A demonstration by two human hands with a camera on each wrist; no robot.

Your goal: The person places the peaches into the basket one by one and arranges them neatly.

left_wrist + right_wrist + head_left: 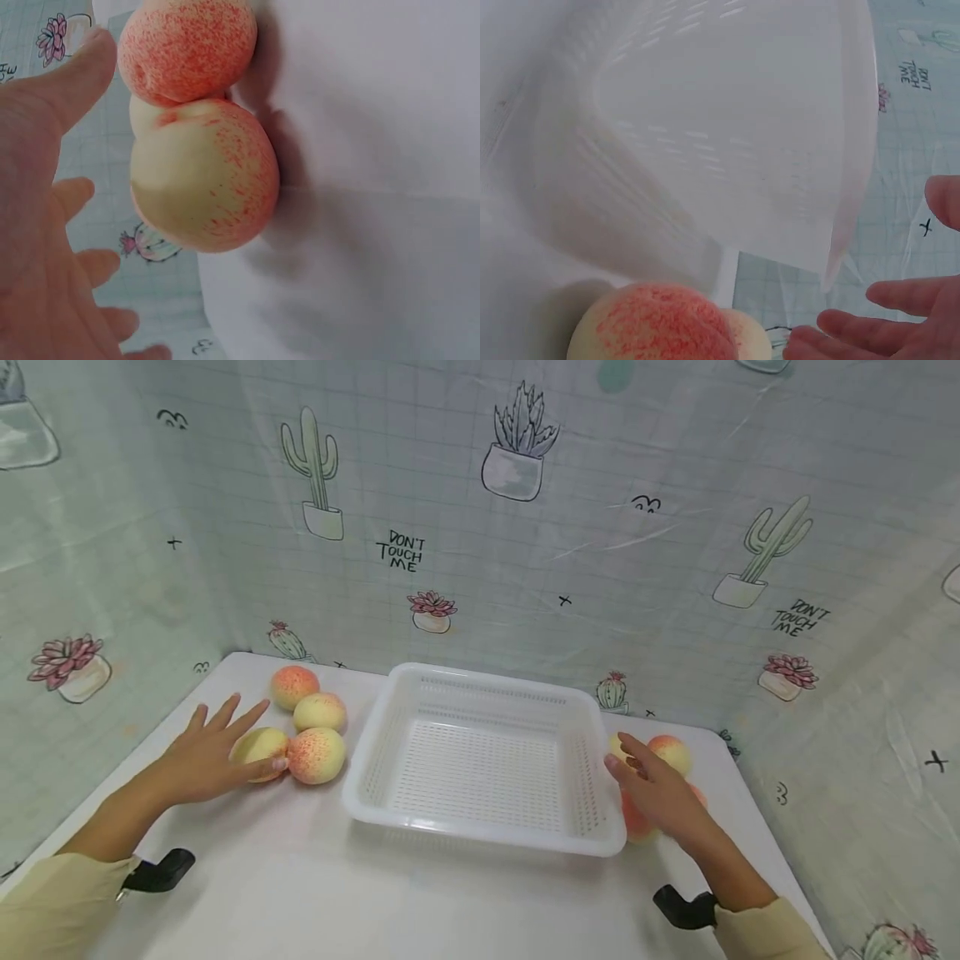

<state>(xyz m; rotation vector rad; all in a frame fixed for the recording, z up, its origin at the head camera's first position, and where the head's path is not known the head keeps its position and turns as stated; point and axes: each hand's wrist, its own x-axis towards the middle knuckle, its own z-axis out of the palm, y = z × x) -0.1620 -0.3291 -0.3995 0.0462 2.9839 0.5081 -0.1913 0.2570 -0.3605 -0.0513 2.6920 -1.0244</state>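
The left hand (pixel 208 762) is hovering beside the left peaches (pixel 317 756), 4 of them, which are clustering near the tabletop's (pixel 450 906) far left corner; its fingers are lying spread apart, gripping nothing. The right hand (pixel 663 792) is hanging over the right peaches (pixel 670 753) by the right edge, thumb and fingers apart, also holding nothing; it is hiding too much for a sure count. Between these 2 groups, the basket (pixel 483 768) is sitting near the far edge. Because round fruit is crowding together, a clumsy nudge could be sending 1 rolling, perhaps over the left edge. Fingers working close to the rim could be shoving the basket askew.
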